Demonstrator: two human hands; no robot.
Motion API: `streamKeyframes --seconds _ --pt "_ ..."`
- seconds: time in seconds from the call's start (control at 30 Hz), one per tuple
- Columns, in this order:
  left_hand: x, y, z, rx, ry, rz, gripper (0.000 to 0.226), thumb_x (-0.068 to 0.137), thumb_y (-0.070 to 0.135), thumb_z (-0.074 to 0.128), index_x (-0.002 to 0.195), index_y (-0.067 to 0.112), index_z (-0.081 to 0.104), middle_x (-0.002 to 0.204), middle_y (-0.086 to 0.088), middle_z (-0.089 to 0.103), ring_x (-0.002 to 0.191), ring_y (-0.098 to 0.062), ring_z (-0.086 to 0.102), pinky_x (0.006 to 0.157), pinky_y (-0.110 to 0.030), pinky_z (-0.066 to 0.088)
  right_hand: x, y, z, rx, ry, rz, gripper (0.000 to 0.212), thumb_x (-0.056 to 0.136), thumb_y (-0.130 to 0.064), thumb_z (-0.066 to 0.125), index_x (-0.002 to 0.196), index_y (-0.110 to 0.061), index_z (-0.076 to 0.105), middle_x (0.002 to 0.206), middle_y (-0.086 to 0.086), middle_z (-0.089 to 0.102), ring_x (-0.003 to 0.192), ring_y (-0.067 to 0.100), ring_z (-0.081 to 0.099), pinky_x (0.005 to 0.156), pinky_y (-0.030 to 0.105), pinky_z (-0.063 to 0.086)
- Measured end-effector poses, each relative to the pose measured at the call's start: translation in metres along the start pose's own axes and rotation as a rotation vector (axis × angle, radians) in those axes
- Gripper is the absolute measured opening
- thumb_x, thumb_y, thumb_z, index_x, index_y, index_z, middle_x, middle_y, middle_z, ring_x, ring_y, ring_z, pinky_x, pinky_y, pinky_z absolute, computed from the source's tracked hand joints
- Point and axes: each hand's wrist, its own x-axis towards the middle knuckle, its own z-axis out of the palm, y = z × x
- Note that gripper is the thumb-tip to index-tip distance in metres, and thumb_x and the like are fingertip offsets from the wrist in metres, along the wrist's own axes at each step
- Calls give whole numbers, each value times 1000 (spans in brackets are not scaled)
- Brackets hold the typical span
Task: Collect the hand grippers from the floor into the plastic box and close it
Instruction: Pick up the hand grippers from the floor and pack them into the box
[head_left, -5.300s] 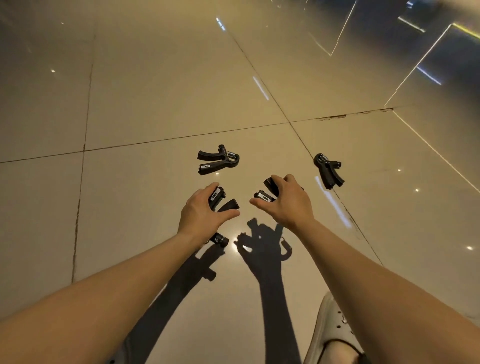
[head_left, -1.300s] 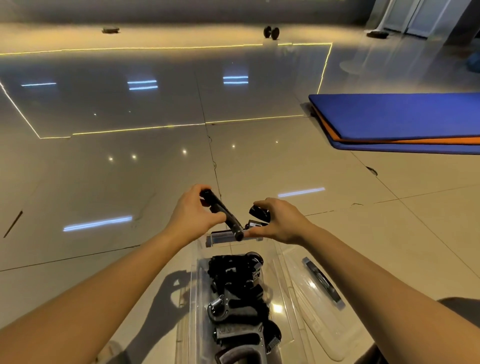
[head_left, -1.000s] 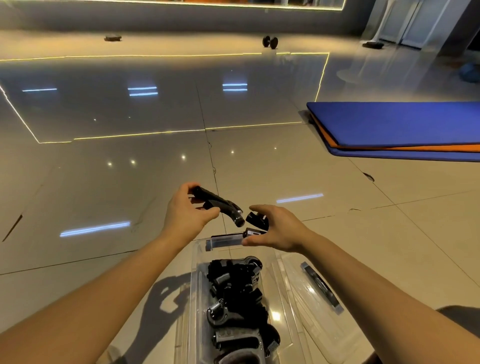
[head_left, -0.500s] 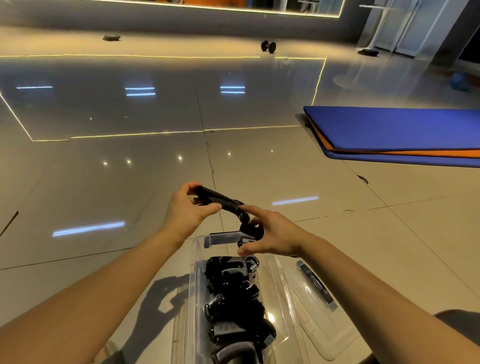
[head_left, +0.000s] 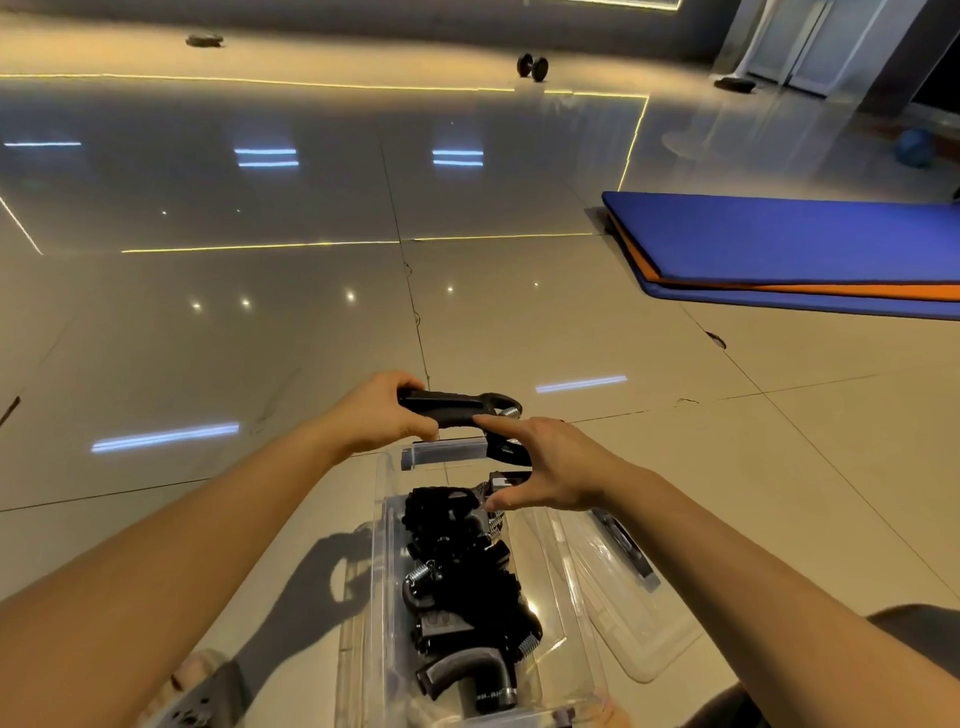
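A clear plastic box (head_left: 383, 561) stands open on the floor just in front of me, with several black hand grippers (head_left: 462, 577) piled inside. My left hand (head_left: 379, 415) holds one black hand gripper (head_left: 457, 408) level above the box's far end. My right hand (head_left: 550, 467) hovers beside it over the same end, fingers spread loosely around a second black hand gripper (head_left: 511, 453) that is mostly hidden under the palm. The clear lid (head_left: 639, 618), with a dark latch on it, lies flat on the floor to the right of the box.
Blue and orange mats (head_left: 789, 249) are stacked on the floor at the right. A dumbbell (head_left: 532, 66) and a blue ball (head_left: 914, 148) sit far away. My shoe (head_left: 192, 701) is at the lower left, beside the box. Glossy tiles stretch ahead.
Both hands carried their hand grippers from the floor over to the box. In the last second the left one turned level and my right hand sank toward the box's far end.
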Motion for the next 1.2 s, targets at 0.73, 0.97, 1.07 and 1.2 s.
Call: streamKeyframes --seconds 0.73,0.97,1.07,1.2 --pt "7 -77 75 526 196 206 81 65 71 63 132 26 61 109 9 62 104 -15 50 89 -36 40 -17 59 24 -63 6 234 118 71 -62 82 159 -27 12 147 6 55 125 31 57 103 44 49" --pt "10 -92 94 608 185 196 74 67 69 62 128 27 64 110 7 63 108 -17 50 93 -38 37 -10 65 36 -9 22 243 115 71 -61 82 159 -26 16 149 4 53 128 30 55 102 40 47" --pt "14 -90 102 644 181 188 69 70 64 70 127 27 64 110 7 64 109 -18 49 95 -38 36 -8 66 38 -2 11 247 116 72 -61 82 159 -25 16 149 4 53 129 30 55 104 41 47" --pt "16 -88 112 729 200 162 68 73 62 71 130 26 62 115 5 65 115 -20 48 101 -38 33 -6 68 43 -13 -9 241 115 71 -61 82 159 -25 17 147 4 56 126 30 56 103 42 49"
